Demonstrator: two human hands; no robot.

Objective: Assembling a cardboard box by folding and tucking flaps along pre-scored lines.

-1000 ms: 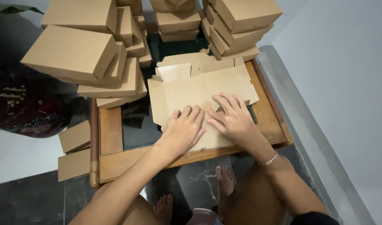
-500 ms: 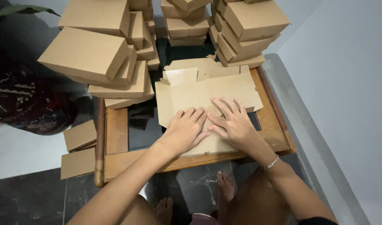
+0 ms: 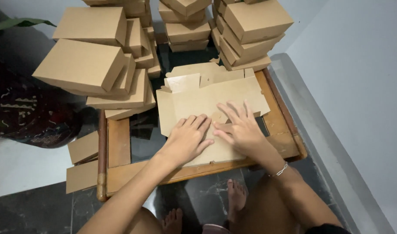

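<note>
- Two hands, both mine, lie flat on one unfolded cardboard box blank: my left hand and my right hand, fingers spread, palms pressing, gripping nothing.
- That blank lies directly beneath my palms on the low wooden table, its long axis running left to right across me, and most of the sheet reaches away beyond my fingertips.
- Neither hand is nearer; they sit side by side, almost touching.
- More flat blanks lie underneath it; I cannot count them.
- Three stacks of folded brown boxes stand behind the table.
</note>
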